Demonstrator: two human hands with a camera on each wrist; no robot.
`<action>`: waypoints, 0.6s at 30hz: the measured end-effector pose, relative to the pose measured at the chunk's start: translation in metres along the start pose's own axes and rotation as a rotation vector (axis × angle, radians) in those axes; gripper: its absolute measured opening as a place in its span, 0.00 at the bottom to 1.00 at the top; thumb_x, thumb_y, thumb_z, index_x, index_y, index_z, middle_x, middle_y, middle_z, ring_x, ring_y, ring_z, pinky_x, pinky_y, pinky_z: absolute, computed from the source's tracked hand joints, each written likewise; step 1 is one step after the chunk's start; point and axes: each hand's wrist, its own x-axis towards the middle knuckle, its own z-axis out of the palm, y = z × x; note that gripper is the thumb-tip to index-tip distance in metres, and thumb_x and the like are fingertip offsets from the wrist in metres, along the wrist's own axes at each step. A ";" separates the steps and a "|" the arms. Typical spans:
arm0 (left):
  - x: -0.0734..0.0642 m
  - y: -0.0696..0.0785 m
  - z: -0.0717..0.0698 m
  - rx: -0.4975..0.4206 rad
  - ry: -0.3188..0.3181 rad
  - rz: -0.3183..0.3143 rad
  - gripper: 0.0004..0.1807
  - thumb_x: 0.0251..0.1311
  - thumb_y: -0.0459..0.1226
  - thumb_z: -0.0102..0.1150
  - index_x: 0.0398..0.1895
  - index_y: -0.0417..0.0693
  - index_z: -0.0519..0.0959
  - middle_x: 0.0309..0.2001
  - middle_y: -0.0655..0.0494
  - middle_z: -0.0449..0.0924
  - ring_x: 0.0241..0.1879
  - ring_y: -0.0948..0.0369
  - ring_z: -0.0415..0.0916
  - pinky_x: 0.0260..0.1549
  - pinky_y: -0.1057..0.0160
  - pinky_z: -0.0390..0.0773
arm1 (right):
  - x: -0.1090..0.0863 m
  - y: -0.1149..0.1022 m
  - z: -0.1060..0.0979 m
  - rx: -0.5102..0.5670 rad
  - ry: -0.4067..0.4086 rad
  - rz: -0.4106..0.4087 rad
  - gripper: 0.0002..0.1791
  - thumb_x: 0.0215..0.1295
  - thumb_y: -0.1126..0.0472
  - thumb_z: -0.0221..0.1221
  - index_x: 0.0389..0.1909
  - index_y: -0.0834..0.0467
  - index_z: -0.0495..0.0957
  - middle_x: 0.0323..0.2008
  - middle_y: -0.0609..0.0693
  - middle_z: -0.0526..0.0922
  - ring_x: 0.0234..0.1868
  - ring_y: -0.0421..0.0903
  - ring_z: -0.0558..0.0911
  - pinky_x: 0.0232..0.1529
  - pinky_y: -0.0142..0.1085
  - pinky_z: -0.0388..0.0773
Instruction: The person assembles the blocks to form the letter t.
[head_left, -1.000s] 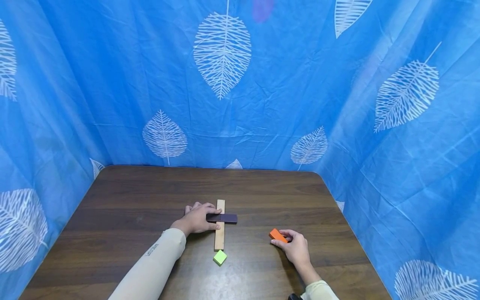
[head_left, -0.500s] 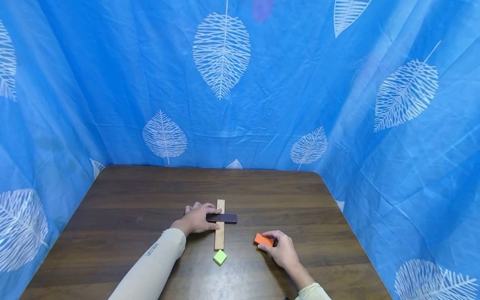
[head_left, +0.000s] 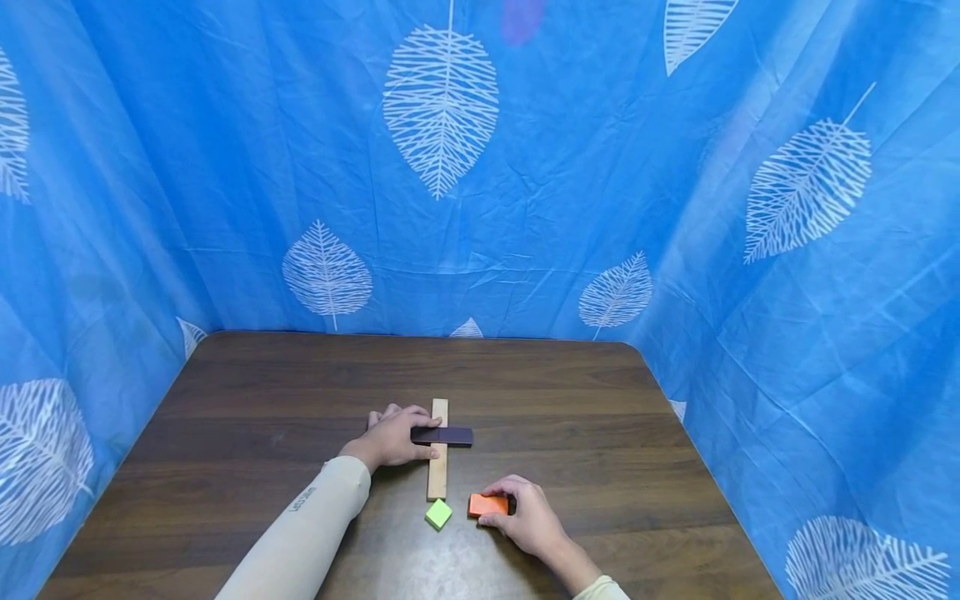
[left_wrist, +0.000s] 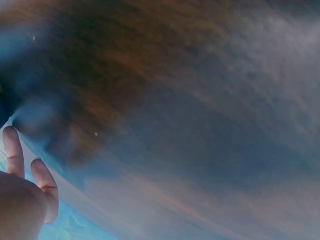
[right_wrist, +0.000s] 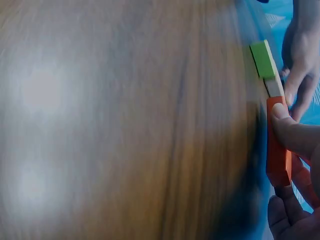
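A light wooden strip (head_left: 437, 481) lies lengthwise on the table, and a dark purple block (head_left: 456, 437) crosses it, with a seam near the middle. My left hand (head_left: 388, 437) holds that block from the left, thumb and index finger on its near and far sides. Just off the strip's near end sits a lime green block (head_left: 438, 514), turned like a diamond. My right hand (head_left: 531, 518) grips an orange block (head_left: 487, 505) to the right of the green one, apart from it. In the right wrist view, the thumb presses along the orange block (right_wrist: 278, 145). Only some left fingers show in the left wrist view.
The brown wooden table (head_left: 285, 375) has rounded far corners. A blue curtain (head_left: 525, 208) with white leaf prints hangs behind it and along both sides.
My right hand has moved left and nearer to me with the orange block, turning it roughly level beside the green block. The left hand has stayed on the dark purple block.
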 end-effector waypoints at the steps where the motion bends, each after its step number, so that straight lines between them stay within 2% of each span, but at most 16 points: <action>1: 0.001 0.000 0.000 -0.001 0.003 0.004 0.33 0.54 0.58 0.71 0.64 0.65 0.80 0.64 0.57 0.73 0.60 0.50 0.65 0.52 0.40 0.58 | 0.000 -0.001 0.002 0.001 -0.005 -0.006 0.15 0.48 0.61 0.78 0.38 0.54 0.87 0.37 0.41 0.84 0.40 0.37 0.80 0.42 0.35 0.77; 8: 0.000 0.001 0.003 0.003 0.002 0.021 0.33 0.54 0.59 0.71 0.64 0.65 0.80 0.63 0.57 0.74 0.58 0.51 0.66 0.51 0.42 0.58 | -0.004 -0.008 0.013 0.010 -0.033 -0.005 0.15 0.48 0.60 0.79 0.38 0.53 0.87 0.36 0.39 0.83 0.40 0.36 0.80 0.43 0.34 0.76; 18: 0.001 0.002 -0.001 0.029 0.002 0.022 0.34 0.53 0.60 0.71 0.63 0.65 0.80 0.63 0.58 0.74 0.59 0.51 0.66 0.50 0.43 0.59 | -0.002 -0.015 0.020 0.026 -0.018 -0.004 0.16 0.48 0.58 0.79 0.38 0.53 0.88 0.37 0.39 0.84 0.41 0.37 0.81 0.45 0.34 0.76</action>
